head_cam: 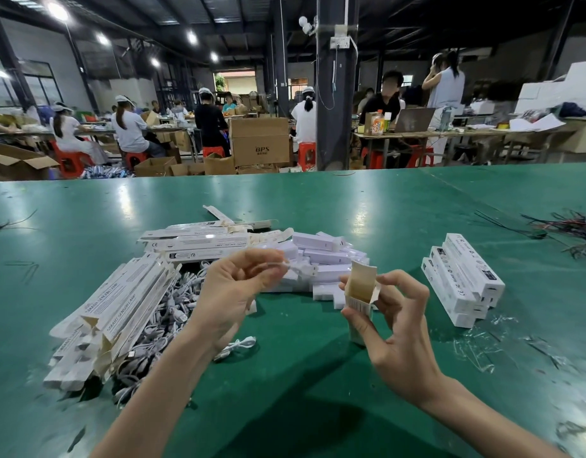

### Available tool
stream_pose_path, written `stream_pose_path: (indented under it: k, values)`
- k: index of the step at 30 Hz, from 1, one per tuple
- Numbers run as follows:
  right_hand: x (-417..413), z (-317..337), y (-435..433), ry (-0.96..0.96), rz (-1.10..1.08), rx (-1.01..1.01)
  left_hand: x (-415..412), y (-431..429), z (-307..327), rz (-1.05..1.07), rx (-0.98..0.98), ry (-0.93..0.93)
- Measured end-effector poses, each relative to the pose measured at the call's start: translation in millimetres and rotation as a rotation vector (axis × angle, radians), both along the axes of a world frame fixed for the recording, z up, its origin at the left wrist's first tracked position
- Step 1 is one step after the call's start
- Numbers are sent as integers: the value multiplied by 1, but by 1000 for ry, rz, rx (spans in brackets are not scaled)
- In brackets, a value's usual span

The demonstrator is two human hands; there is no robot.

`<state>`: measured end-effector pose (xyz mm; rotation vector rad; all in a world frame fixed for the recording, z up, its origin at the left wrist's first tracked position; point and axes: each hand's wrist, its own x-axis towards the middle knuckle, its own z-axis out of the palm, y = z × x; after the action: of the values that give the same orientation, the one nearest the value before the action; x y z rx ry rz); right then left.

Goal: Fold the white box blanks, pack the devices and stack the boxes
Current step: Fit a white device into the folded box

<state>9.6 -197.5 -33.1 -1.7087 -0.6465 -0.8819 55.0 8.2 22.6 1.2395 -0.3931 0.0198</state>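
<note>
Over near table centre: right hand [397, 328] curls round upright white box [361, 292], top flap open, body partly hidden by thumb. Left hand [232, 292] pinches blurred white cable [301, 268]. Stacked boxes [463, 279] right, flat blanks [119, 302] left. Green tabletop [318, 375]; busy workshop beyond.

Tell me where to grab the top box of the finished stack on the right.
Take the top box at mid-length, thumb and fingers across its narrow width, coming down from above. It lies flat and long on the stack, its long sides seem free, and its ends are small.
</note>
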Motion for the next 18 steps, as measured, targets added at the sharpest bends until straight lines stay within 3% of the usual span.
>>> stream_pose_path:
  k: [3, 7, 12, 18]
  values:
    - [-3, 5, 1, 39, 49, 31, -13, -4, 6, -131, -26, -21]
    - [-6, 9, 1, 92, 88, 72, -18, -21, -4, -170, 57, -3]
    - [-6, 11, 0, 91, 54, 52, -13, -16, -4, -174, -9, 44]
    - [-3, 8, 2, -15, -12, -83, -26, -19, 11, -93, -62, -183]
